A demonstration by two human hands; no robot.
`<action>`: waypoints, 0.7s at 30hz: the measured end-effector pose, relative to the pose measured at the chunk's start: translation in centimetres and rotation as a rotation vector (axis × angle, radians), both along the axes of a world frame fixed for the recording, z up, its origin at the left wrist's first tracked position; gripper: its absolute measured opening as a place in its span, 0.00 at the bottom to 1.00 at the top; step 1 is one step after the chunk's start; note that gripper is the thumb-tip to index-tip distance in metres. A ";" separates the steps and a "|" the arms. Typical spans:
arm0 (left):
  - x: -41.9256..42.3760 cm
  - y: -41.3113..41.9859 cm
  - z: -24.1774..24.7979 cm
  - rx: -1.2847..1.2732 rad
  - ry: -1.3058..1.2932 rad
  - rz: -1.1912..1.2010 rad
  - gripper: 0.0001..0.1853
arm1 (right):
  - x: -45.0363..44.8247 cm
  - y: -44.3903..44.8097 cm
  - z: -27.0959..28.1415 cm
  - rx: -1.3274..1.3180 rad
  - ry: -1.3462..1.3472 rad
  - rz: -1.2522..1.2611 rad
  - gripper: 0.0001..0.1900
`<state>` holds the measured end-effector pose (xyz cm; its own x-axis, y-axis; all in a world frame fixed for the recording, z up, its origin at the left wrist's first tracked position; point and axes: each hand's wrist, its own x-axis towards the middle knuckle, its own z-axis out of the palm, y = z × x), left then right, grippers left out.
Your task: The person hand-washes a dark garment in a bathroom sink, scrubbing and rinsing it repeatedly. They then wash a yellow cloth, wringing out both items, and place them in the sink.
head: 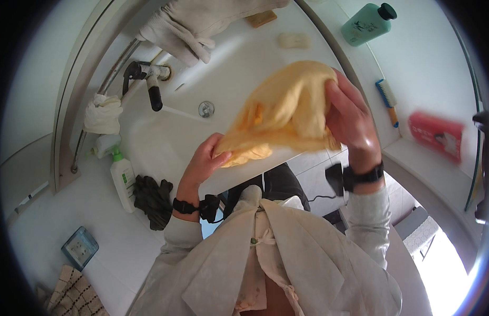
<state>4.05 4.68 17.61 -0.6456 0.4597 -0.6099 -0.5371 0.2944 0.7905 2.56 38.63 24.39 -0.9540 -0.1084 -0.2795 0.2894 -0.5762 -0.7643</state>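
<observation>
A yellow cloth [284,106] hangs spread between my two hands above the white sink basin [165,138]. My left hand [203,160] pinches its lower left corner, and my right hand [349,112] grips its right side. Folds and some motion blur hide the cloth's exact shape. Left of the cloth, a thin stream of water runs from the black-tipped faucet [151,81] towards the metal drain [206,109].
Cream gloves [181,35] drape over the rail. Bar soap [294,40] and a brown block [261,18] lie at the basin's far side. A spray bottle [124,181] and black gloves [153,201] are at left; a green bottle [367,25], brush [386,102] and red package [437,136] at right.
</observation>
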 end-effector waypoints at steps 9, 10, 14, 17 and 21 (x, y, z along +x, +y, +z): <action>1.1 -1.2 -0.2 -0.054 0.121 0.395 0.12 | -0.9 2.2 -7.9 0.580 0.054 0.192 0.15; 1.1 -1.4 -0.1 -0.182 0.368 0.315 0.11 | -0.8 2.2 -8.2 0.612 0.062 0.202 0.14; 1.5 -2.1 0.9 -0.401 0.679 0.148 0.09 | -0.7 1.9 -8.8 0.913 0.199 0.102 0.11; 1.8 -2.3 1.5 -0.388 0.562 0.197 0.10 | -0.8 1.8 -8.6 1.046 0.275 0.048 0.11; 1.9 -1.9 1.3 -0.398 0.668 0.261 0.11 | -0.6 1.4 -8.4 1.069 0.343 -0.024 0.10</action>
